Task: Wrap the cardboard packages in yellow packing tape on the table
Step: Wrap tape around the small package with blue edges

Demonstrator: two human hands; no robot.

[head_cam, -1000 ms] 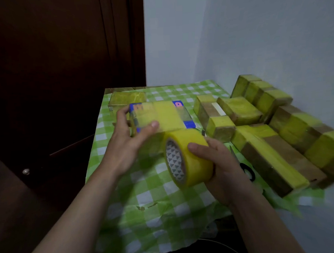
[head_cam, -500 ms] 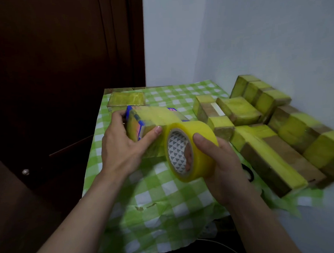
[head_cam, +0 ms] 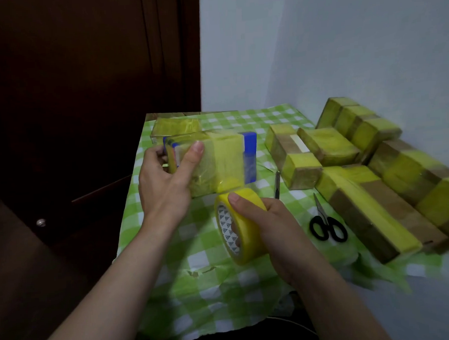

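Home room corner, checked tablecloth (head_cam: 196,252), dark wooden door (head_cam: 83,86), plain wall (head_cam: 341,46)

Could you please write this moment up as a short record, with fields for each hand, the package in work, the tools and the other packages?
left hand: grips the blue-ended package, thumb on its taped face
right hand: grips the yellow tape roll, just below the package
blue-ended package: yellow tape round its middle, blue end bare
scissors: lying on the green checked tablecloth, right of the roll
other packages: taped yellow, grouped at the right near the wall
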